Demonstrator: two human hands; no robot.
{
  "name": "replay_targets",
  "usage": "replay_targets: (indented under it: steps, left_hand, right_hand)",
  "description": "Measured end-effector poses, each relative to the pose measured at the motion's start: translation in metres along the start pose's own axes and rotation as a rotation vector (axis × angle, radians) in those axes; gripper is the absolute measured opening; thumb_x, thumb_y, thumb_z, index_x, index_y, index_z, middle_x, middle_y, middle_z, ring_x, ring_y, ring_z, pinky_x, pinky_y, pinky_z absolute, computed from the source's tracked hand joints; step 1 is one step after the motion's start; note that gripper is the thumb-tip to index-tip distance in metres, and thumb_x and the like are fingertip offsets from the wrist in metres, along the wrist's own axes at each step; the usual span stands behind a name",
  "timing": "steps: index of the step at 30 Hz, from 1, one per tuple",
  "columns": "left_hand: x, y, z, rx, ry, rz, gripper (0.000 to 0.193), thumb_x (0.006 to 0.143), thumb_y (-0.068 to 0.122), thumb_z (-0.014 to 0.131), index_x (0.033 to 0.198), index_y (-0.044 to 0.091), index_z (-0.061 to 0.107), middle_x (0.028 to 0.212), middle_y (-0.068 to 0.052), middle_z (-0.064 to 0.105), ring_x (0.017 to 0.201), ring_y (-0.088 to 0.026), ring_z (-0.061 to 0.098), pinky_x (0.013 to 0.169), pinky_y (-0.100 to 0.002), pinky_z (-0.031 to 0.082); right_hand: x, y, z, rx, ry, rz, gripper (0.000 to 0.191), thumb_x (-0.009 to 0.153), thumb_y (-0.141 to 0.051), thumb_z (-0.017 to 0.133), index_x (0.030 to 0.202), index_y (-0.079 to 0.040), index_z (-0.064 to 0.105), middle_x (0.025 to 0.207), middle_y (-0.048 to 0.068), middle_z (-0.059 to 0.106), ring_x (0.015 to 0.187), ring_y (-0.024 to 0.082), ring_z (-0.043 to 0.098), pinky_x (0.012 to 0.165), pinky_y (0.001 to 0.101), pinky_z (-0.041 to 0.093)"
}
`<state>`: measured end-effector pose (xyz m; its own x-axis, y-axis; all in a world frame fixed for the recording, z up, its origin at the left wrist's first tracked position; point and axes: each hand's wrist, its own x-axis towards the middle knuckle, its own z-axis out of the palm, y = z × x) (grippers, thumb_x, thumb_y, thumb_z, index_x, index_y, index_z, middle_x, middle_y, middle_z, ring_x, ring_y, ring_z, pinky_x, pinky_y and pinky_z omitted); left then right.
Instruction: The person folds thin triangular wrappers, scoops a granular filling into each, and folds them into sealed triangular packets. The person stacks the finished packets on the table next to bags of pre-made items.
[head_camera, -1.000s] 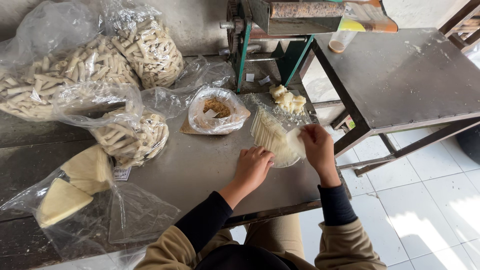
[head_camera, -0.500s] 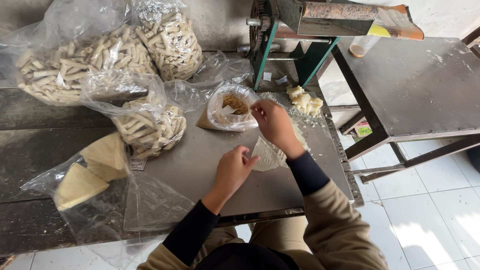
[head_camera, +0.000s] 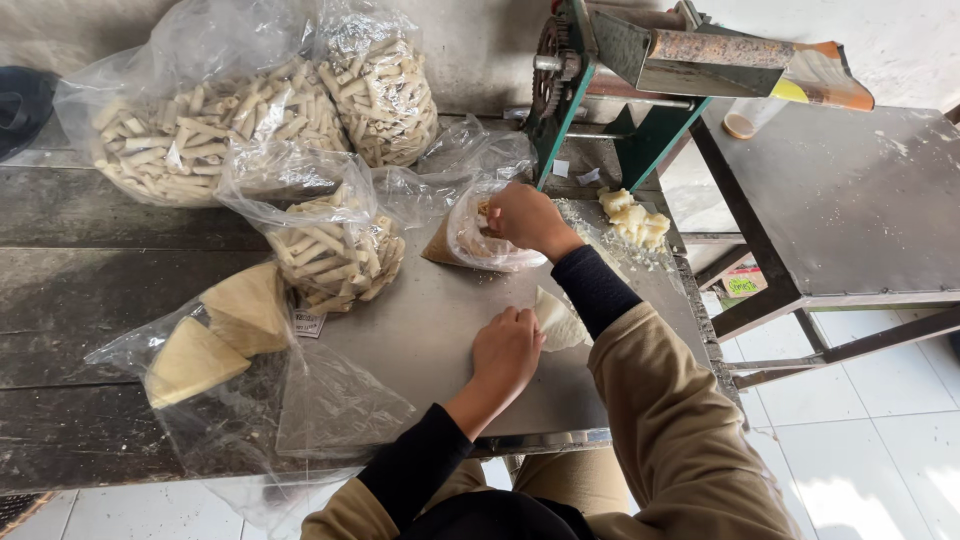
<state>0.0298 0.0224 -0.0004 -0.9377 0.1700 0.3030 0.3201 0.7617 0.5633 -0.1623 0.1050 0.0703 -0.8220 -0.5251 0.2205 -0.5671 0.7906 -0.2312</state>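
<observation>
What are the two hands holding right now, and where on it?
The left hand presses down one corner of a pale thin wrapper on the table. The right hand reaches into a small plastic bag; what its fingers grip cannot be told.

Bare metal tabletop (head_camera: 420, 340) open between left hand (head_camera: 507, 350) and the bags at 9–10 o'clock. Bag of rolled sticks (head_camera: 335, 250) blocks 10 o'clock. Right hand (head_camera: 525, 215) sits in small bag (head_camera: 480, 240) at 12. Green hand-crank machine (head_camera: 600, 90) closes 1 o'clock; dough lumps (head_camera: 635, 218) at 2.
</observation>
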Motion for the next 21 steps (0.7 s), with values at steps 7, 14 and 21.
replay_targets:
  steps: [7,14,21]
  left_hand:
    - [-0.004,-0.004,0.0,-0.242,0.054,-0.021,0.014,0.092,0.016,0.07,0.096,0.007,0.061,0.087,-0.011,0.07,0.08,-0.032,0.069,0.069,-0.045,0.054]
    - [-0.006,0.0,-0.015,-0.412,0.062,-0.042,0.017,0.087,0.009,0.073,0.097,0.004,0.06,0.089,-0.017,0.072,0.083,-0.037,0.071,0.071,-0.047,0.054]
    - [-0.009,-0.002,-0.025,-0.439,0.058,-0.059,0.016,0.087,0.009,0.073,0.098,0.003,0.062,0.091,-0.017,0.073,0.085,-0.035,0.072,0.072,-0.045,0.055]
  right_hand:
    - [-0.002,0.015,-0.009,0.287,0.244,0.022,0.004,0.094,-0.005,0.066,0.094,-0.002,0.068,0.086,0.015,0.073,0.08,0.033,0.072,0.071,0.0398,0.056]
    - [-0.007,0.007,-0.024,0.481,0.117,0.191,0.012,0.091,0.002,0.058,0.101,-0.001,0.064,0.074,0.012,0.07,0.065,0.019,0.074,0.06,0.0331,0.056]
    - [-0.01,-0.002,-0.03,0.312,0.201,0.07,0.017,0.09,0.001,0.058,0.101,-0.004,0.071,0.075,0.016,0.07,0.067,0.028,0.071,0.065,0.0394,0.055]
